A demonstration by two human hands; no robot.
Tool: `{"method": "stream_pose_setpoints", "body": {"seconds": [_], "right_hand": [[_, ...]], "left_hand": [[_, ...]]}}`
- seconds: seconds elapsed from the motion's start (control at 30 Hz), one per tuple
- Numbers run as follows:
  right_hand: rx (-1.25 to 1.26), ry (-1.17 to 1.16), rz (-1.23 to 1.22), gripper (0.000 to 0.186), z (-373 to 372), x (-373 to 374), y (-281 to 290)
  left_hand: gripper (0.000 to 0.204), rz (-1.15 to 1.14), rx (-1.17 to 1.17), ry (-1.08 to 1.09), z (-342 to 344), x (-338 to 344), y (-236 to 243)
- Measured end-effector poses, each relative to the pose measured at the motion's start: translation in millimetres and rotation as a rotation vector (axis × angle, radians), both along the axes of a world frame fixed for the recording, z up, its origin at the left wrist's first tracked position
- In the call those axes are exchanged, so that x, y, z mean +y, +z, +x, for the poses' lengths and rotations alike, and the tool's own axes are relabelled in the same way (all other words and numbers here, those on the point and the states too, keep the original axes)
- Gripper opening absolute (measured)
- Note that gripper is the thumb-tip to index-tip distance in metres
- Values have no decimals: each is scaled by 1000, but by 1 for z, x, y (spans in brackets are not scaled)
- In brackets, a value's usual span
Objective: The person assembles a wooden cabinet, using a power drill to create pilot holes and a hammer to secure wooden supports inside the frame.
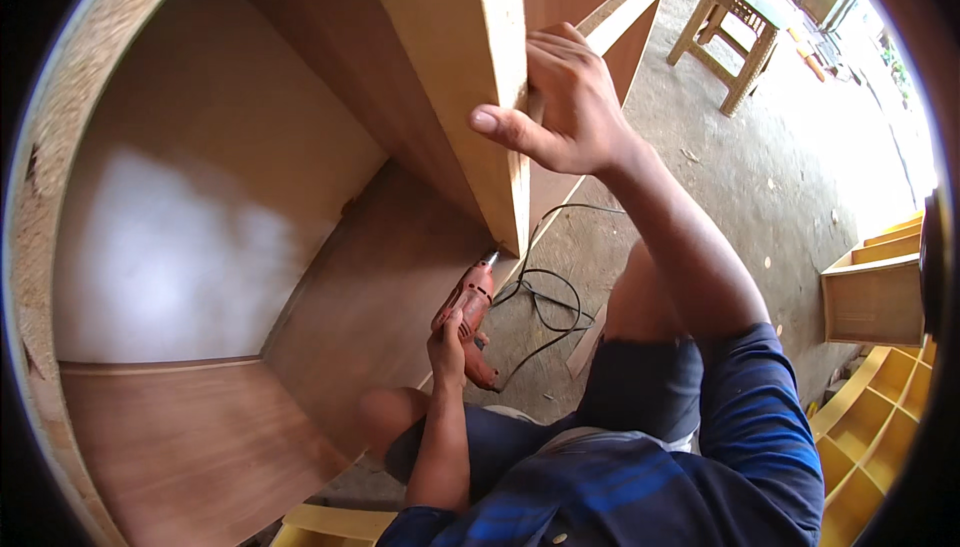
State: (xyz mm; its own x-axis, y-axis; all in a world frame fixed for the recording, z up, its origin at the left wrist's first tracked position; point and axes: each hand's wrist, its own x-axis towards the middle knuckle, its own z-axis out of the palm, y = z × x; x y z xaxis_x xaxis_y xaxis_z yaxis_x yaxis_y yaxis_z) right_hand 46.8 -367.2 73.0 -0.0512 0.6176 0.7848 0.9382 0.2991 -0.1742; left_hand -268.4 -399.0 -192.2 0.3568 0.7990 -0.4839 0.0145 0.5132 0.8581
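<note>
My left hand (447,355) is closed round the body of a red corded power drill (470,302). The drill's tip points up and away from me, at the lower end of an upright pale wooden post (440,27); whether the bit enters the wood I cannot tell. Higher up, my right hand (575,107) grips the post, its thumb over the near face and its fingers round the right edge, partly hidden. The post belongs to a large brown wooden cabinet frame (370,267) that opens in front of me.
A black power cord (575,297) loops over the concrete floor (720,187) beside the drill. A tan woven-pattern stool (735,32) stands at the far right. Nearer on the right are a wooden box (872,302) and yellow compartmented frames (870,437). A white panel (180,197) lines the cabinet's left.
</note>
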Motion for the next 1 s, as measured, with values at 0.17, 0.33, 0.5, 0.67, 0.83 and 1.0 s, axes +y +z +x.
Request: {"method": "stream_pose_setpoints", "body": {"seconds": [0.17,0.33,0.5,0.67,0.83,1.0], "right_hand": [[180,47,292,46,-21,-63,-40],[166,393,-738,87,-100,-120,-122],[253,576,-1083,94,-120,-111,-123],[105,660,-913,88,-123,-106,-132],[-118,774,-744,55,-143,-94,-176],[-147,667,-918,43,-158,-103,-229]], "left_hand": [[59,-171,-124,207,-8,-18,-1],[64,-193,-595,323,16,-57,53],[76,-53,-470,404,-2,-102,117],[106,256,-293,32,-105,-64,153],[79,251,-202,48,-90,26,129],[25,72,-339,400,-98,30,26]]}}
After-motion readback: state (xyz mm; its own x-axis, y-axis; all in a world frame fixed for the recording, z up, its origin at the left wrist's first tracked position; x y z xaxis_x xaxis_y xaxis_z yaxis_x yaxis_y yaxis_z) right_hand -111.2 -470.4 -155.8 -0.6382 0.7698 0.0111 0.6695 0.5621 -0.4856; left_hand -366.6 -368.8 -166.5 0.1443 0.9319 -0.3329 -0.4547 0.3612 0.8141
